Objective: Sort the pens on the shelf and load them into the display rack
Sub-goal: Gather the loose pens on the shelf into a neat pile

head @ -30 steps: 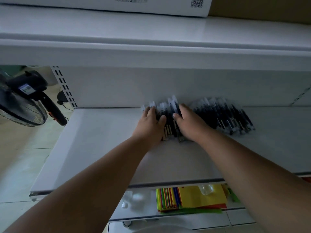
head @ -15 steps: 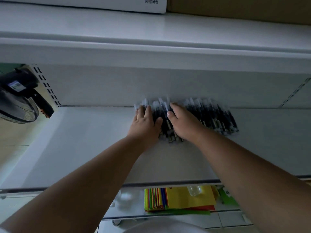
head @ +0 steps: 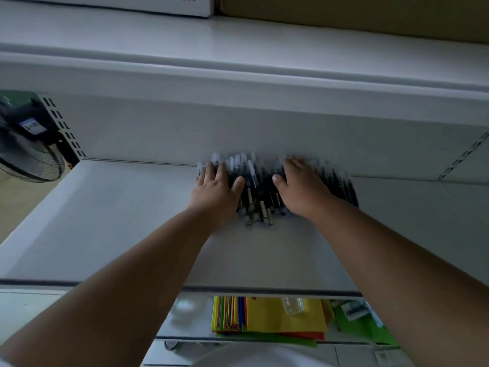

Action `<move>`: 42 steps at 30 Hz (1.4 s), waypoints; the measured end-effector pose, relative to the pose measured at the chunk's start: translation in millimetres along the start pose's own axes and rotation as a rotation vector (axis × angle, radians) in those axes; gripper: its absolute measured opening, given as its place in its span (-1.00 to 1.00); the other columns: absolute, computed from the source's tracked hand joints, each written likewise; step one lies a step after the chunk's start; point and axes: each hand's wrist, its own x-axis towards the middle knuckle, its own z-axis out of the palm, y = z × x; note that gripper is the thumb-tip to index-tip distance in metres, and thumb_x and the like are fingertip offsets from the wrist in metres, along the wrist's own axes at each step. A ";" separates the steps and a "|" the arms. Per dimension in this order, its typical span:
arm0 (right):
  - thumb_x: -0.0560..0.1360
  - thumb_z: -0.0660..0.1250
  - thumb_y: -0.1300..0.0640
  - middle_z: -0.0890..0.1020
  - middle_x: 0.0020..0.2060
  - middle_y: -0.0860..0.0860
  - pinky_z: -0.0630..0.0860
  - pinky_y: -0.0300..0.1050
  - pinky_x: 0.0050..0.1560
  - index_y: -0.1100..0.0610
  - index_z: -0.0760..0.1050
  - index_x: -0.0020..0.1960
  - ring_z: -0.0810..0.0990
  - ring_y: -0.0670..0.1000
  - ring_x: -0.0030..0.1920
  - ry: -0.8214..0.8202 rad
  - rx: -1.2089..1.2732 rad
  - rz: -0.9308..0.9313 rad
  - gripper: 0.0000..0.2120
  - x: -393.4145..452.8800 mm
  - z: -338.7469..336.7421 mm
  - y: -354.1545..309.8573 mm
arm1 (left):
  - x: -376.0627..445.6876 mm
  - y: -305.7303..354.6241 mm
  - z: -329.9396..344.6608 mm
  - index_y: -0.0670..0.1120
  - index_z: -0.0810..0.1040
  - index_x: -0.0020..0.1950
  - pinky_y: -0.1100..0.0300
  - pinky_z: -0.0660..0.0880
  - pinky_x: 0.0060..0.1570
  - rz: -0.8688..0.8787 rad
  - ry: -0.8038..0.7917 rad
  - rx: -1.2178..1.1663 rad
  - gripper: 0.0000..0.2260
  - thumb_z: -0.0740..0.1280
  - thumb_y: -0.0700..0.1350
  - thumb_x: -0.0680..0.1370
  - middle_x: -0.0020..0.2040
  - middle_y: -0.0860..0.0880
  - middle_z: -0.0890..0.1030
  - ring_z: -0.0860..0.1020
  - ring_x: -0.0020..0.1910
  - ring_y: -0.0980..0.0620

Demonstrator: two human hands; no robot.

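Head view, from left to right: a black standing fan (head: 25, 152) shows at the far left edge, past the slotted upright (head: 64, 128) of the shelving. The white shelf (head: 111, 221) runs across the middle, with a higher shelf board (head: 238, 75) above it bearing a white box (head: 164, 5) and a brown carton (head: 357, 14) at the far top.

The left hand (head: 215, 190) lies flat on the left end of the pens (head: 258, 189), fingers straight and slightly spread, thumb stretched out to the right and touching the pens. The pens are a heap of dark-barrelled ones with clear caps, lying side by side at the far part of the shelf against the back panel (head: 238, 128), caps pointing far, clip ends pointing near. A few stick out nearer than the rest between the two hands.

The right hand (head: 303, 190) lies flat on the right part of the heap, fingers straight and reaching far, blurred at the tips, thumb pointing left. More pens show beyond it to the right.

Below the near shelf edge, a lower level holds a stack of coloured paper (head: 270, 317), with a clear bottle (head: 292, 304) on it and green sheets (head: 362, 327) to its right.
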 end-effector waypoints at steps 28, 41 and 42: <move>0.60 -0.05 -0.30 -0.13 0.60 0.08 -0.11 0.14 0.55 0.15 -0.11 0.60 -0.18 0.10 0.58 -0.038 0.003 0.217 -0.24 -20.3 -11.9 89.6 | -8.1 10.2 8.7 0.13 -0.12 0.61 -0.04 -0.02 0.53 -0.088 0.058 -0.042 -0.21 0.15 0.39 0.53 0.63 -0.10 -0.13 -0.14 0.60 -0.10; 0.62 -0.03 -0.28 -0.14 0.60 0.04 -0.10 0.04 0.56 0.13 -0.13 0.61 -0.18 0.07 0.58 -0.042 0.071 0.187 -0.27 -22.1 -8.3 86.8 | -5.2 12.1 14.2 0.11 0.03 0.61 -0.08 0.17 0.49 0.009 0.064 -0.123 -0.26 0.20 0.35 0.53 0.61 -0.03 0.10 0.13 0.56 -0.12; 0.62 -0.03 -0.28 -0.14 0.60 0.05 -0.10 0.04 0.56 0.13 -0.14 0.61 -0.18 0.08 0.58 -0.043 0.063 0.188 -0.27 -21.3 -8.2 84.7 | -4.5 14.1 15.0 0.11 0.01 0.61 -0.08 0.16 0.50 0.008 0.052 -0.113 -0.25 0.19 0.37 0.52 0.61 -0.03 0.08 0.11 0.56 -0.12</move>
